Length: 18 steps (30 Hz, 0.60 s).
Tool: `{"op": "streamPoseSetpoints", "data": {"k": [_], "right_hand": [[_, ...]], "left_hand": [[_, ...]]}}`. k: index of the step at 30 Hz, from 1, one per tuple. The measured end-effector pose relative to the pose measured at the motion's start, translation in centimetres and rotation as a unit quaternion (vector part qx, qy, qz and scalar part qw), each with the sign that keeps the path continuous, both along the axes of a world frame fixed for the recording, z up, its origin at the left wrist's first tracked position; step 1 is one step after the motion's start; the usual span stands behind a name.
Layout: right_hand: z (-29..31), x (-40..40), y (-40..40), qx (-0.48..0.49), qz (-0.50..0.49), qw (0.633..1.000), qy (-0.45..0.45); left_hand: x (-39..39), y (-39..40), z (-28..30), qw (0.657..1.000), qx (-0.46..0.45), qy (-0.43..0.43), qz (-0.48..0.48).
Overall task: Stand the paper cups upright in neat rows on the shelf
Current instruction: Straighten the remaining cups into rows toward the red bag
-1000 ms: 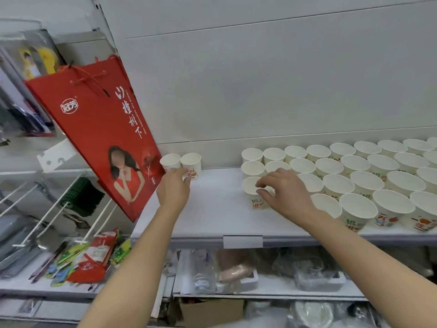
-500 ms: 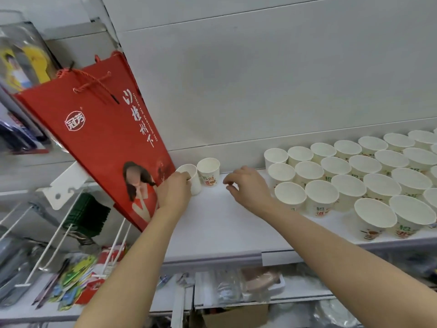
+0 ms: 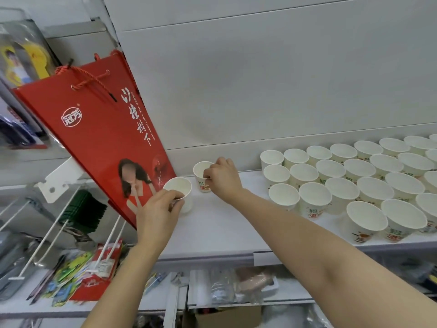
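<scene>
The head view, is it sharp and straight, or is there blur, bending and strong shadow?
Head view: wide-angle bending makes the red bag and back panel lean; lighting is soft and even, with faint shadows under the left hand and right hand; the rows of cups are fairly sharp, the lower shelf's clutter soft.

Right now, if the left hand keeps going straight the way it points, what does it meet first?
The left hand, pinching a paper cup, points up and back toward the red bag. It would probably meet the bag's lower edge first, though depth is unclear.
</scene>
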State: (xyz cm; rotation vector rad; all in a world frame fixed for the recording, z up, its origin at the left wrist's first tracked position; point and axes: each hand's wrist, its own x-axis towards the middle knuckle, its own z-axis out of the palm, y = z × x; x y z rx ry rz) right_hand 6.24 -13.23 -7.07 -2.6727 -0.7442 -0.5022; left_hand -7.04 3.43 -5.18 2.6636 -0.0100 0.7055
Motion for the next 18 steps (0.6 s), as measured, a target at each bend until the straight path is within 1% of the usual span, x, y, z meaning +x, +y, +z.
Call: {"op": "streamPoseSetpoints", "data": {"k": [4,7,10,14,18], "right_hand": [[1.1,-3.7,-3.7,0.069,0.033,0.997,-0.014],[2.3,-6.9,-8.1,0.132,0.034,0.99,-0.023],[3.4,-9.5,-13.2,0.185,0.011,0.983,0.003],[4.8,-12.8,-18.6,0.216,-0.002,0.976,0.038],[6.0,-15.7,-21.3,0.263,0.019,0.963,0.056]], "left_hand": [[-0.7,-3.0,-0.4,0.997,-0.076,-0.019,-0.006],[-1.3,-6.4,-0.7,0.992,-0.123,-0.016,-0.019],[-2.0,-10.1,-0.7,0.99,-0.135,-0.001,-0.039],[-3.2,-14.2,0.0,0.984,-0.161,0.031,-0.07],[-5.1,-15.7,0.3,0.981,-0.185,0.034,-0.049]]}}
